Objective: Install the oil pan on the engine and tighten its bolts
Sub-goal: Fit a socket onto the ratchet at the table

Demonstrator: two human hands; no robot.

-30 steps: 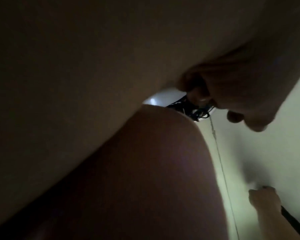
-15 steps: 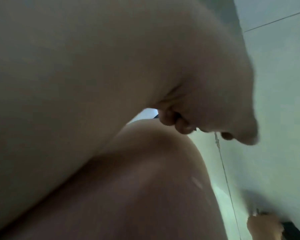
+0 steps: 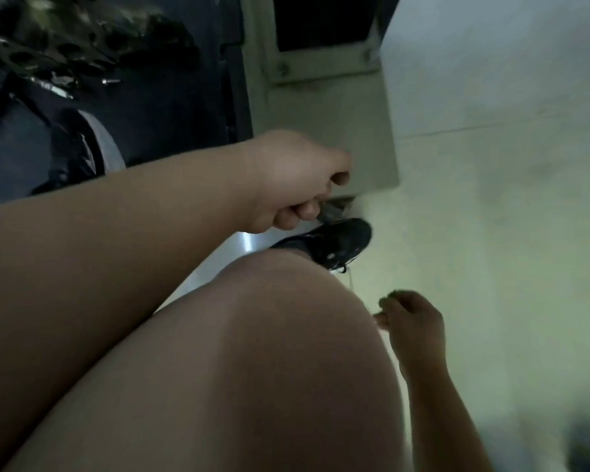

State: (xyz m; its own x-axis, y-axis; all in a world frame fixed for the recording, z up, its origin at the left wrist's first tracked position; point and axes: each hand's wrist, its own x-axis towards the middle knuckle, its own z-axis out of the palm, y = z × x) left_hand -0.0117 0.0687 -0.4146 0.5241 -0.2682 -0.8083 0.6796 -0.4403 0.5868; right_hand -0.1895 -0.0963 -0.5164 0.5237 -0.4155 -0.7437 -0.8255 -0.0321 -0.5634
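The left hand [image 3: 297,178] hangs in the middle of the view with its fingers curled tight under the palm. A small grey blurred bit [image 3: 331,212] shows right at the fingertips. I cannot tell whether the fingers pinch it, perhaps as a bolt, or whether it is only the foot of the grey stand [image 3: 324,107] behind the hand. Just below the hand is a black shoe [image 3: 341,241] on the pale floor [image 3: 508,199], and a bare knee [image 3: 269,335] fills the space under that.

The right hand [image 3: 414,323] is lower and further right, beside the knee. Its fingers are loosely bent and smeared by motion, and nothing shows in them.

The engine [image 3: 65,46], as far as the blur lets me judge, is the dark mass of metal with shiny edges in the upper left corner. It lies up and to the left of the left hand, beyond the forearm and well apart from both hands. The left hand is clearly nearer to it than the right.

The oil pan cannot be picked out in this view, so its position and its long axis cannot be told. My judgement is that the coming move turns on bringing the left hand back up and leftward toward the engine, while the right has much further to go.
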